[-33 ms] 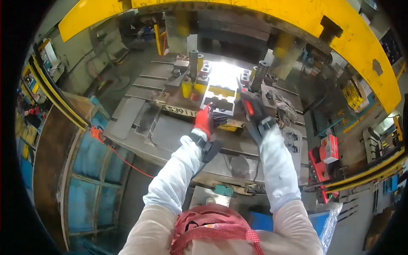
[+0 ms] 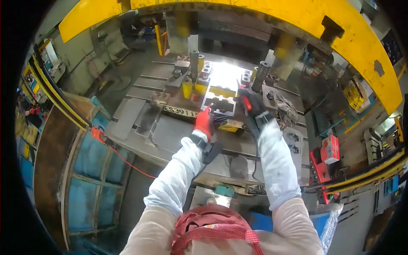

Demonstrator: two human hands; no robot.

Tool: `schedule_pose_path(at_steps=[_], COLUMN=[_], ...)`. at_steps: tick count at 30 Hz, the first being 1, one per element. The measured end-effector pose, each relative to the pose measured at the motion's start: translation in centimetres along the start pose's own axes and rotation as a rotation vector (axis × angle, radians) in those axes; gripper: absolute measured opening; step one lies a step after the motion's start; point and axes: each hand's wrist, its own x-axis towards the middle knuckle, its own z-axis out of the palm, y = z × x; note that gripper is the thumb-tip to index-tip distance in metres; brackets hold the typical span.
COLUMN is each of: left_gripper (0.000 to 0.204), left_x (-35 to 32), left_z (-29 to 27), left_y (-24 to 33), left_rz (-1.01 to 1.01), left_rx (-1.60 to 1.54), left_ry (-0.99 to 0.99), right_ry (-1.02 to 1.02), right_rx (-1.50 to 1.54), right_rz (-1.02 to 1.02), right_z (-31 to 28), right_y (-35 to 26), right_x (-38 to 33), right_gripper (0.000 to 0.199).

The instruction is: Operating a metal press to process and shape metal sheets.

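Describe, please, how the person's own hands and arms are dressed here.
The left hand is gloved largely in red, the right hand mostly in black with a red patch. Dark wrist straps meet pale bluish-white oversleeves; beige sleeves show above them.

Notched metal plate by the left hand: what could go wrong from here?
The left hand is at the near edge of the notched plate, so it might get scraped. The right hand is close to the dark upright post and could bump it. Bright glare beyond the plate might hide small flaws.
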Motion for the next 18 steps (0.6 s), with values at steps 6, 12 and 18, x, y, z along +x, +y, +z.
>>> schedule_pose_path(at_steps=[6,12,18], left_gripper=[0.028,0.039,0.043], left_x=[-4.1,-12.8,-28.7], left_z=[0.9,-6.3,-16.6], left_y=[2.5,7.4,10.4], left_rz=[0.363,0.469,0.403], left_rx=[0.132,0.949,0.602], left_ry=[-0.121,-0.111,0.202], right_ry=[0.153,0.248,0.325], right_rx=[0.305,0.298,0.381], right_rz=[0.092,0.341,0.635], right_z=[2.7,2.4,5.3], right_y=[-2.1,-3.8,2.8], right_x=[-2.3,-22.4,-35.8], right_gripper=[0.034,0.043,0.053])
